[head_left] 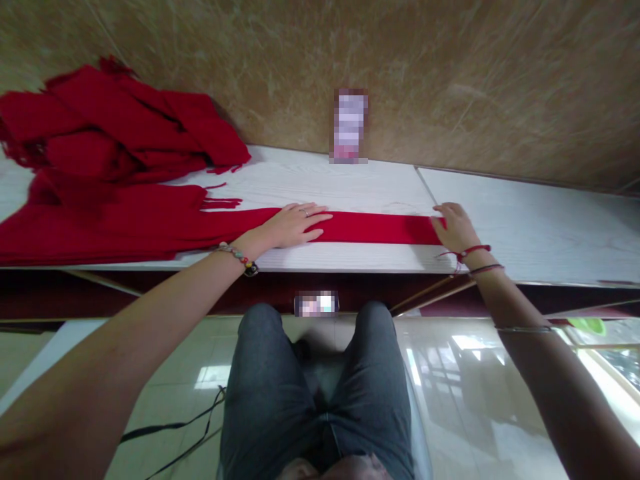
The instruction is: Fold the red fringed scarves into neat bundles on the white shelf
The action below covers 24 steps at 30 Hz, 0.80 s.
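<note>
A red scarf (377,227) lies as a narrow, flat folded strip along the white wooden tabletop. Fingers stretched and flat, my left hand (295,225) rests on top of the strip near its middle. My right hand (456,227) is at the strip's right end, its thumb touching the red cloth and its fingers apart from the thumb, reaching over the white surface. To the left the red cloth widens into looser layers with fringe (223,202) showing. What lies under my right palm is hidden.
A crumpled heap of red fringed cloth (125,127) lies at the back left against the brown marbled wall (280,67). Upright at the wall stands a phone-shaped object (350,127), its face blurred. Another blurred bright object (316,304) is below the table's front edge, above my knees.
</note>
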{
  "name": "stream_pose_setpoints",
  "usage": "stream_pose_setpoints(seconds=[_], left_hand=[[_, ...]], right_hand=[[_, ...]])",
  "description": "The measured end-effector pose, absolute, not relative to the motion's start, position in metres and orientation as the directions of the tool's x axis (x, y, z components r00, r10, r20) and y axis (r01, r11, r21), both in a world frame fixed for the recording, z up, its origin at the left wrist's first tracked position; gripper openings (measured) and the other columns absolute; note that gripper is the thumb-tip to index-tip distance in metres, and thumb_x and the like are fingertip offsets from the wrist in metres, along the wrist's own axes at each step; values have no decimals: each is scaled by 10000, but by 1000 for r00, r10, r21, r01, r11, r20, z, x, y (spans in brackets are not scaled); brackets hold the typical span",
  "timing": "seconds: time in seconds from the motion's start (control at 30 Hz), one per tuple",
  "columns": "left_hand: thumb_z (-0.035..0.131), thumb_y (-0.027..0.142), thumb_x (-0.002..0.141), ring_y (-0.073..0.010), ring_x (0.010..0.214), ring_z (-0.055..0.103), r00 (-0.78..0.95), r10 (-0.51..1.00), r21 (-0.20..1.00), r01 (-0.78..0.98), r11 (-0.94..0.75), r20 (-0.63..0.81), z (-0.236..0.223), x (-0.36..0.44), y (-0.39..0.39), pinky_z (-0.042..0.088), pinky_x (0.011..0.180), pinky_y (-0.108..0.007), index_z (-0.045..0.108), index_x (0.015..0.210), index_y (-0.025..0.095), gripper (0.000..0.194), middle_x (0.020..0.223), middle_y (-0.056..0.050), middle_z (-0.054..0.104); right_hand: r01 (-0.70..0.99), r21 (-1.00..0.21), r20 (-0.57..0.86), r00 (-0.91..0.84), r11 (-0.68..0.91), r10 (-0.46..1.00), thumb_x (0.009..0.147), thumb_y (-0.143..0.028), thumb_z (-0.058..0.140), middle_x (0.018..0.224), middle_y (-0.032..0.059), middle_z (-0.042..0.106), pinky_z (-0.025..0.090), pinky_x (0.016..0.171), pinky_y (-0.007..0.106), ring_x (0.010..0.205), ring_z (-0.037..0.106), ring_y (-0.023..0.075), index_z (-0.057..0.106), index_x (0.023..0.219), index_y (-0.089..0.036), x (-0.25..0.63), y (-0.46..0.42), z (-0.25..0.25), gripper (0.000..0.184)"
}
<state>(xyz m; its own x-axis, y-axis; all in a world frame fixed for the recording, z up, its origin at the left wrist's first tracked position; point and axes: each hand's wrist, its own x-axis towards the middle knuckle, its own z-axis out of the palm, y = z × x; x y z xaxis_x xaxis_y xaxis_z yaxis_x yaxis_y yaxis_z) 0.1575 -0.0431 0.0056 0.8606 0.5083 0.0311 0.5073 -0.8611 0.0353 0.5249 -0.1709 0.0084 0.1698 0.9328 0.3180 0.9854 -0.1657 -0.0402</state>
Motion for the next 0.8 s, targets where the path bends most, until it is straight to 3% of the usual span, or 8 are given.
stream_pose_setpoints(seconds=[0.1, 0.3, 0.4, 0.47, 0.63, 0.8], left_hand=[[271, 432, 951, -193, 1360, 273, 859, 511, 37, 510, -859, 19, 7, 157, -45, 172, 1090, -333, 302, 1435, 252, 517, 1502, -3, 291], [284, 434, 950, -183, 1364, 258, 868, 497, 68, 494, -867, 21, 9, 156, -46, 155, 1096, -317, 306, 1432, 254, 515, 1503, 3, 288], [288, 437, 950, -179, 1364, 257, 865, 501, 71, 499, -864, 27, 8, 157, -45, 153, 1098, -314, 307, 1432, 258, 514, 1503, 7, 289], [288, 436, 952, -176, 1360, 265, 862, 505, 71, 502, -862, 36, 7, 157, -45, 157, 1097, -311, 307, 1431, 261, 511, 1499, 10, 298], [292, 438, 952, -178, 1356, 274, 867, 496, 62, 494, -867, 40, 6, 156, -43, 174, 1093, -311, 308, 1430, 260, 511, 1496, 10, 304], [284, 424, 957, -169, 1357, 272, 862, 506, 40, 505, -862, 28, 7, 156, -44, 166, 1097, -306, 318, 1425, 254, 499, 1496, 5, 306]], right_hand=[[1000, -12, 213, 26, -24, 977, 901, -379, 312, 1348, 145, 481, 343, 998, 523, 1268, 400, 284, 489, 1290, -177, 503, -167, -3, 473], [978, -35, 99, 206, -203, 974, 927, -345, 252, 1401, 121, 448, 257, 1019, 588, 1263, 413, 268, 462, 1301, -228, 555, -176, -5, 444], [953, 34, -10, 302, -301, 953, 928, -345, 293, 1393, 135, 458, 157, 1037, 616, 1263, 406, 289, 488, 1283, -217, 590, -184, 9, 425], [948, 74, -34, 314, -311, 949, 922, -314, 326, 1398, 155, 447, 150, 1054, 588, 1277, 392, 289, 477, 1304, -181, 601, -188, 19, 432], [998, 28, -101, 61, -58, 993, 804, -361, 537, 1431, 200, 381, 263, 1093, 364, 1316, 357, 268, 372, 1388, -71, 585, -178, 32, 673], [993, -102, -237, -82, 59, 968, 749, -465, 544, 1415, 186, 412, 308, 1091, 392, 1288, 406, 304, 395, 1377, -94, 582, -163, 27, 744]])
